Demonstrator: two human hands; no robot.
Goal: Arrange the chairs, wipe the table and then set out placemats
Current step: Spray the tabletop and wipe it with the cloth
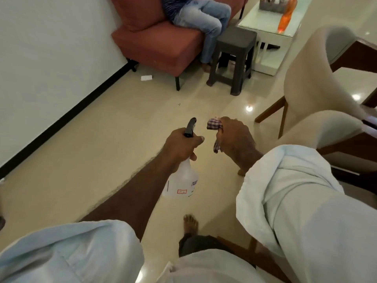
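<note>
Both hands (179, 148) (234, 139) clenched, forearms outstretched.

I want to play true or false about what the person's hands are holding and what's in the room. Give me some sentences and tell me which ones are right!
1. The left hand holds a clear plastic spray bottle with a black trigger. True.
2. The right hand is empty. False: it grips a crumpled checked cloth.
3. The dark plastic stool stands on the floor beside the red-orange sofa. True.
4. The spray bottle stands on the floor. False: it is held up in the air.
5. The beige padded chair with wooden legs is to the person's left. False: it is to the right.
</note>
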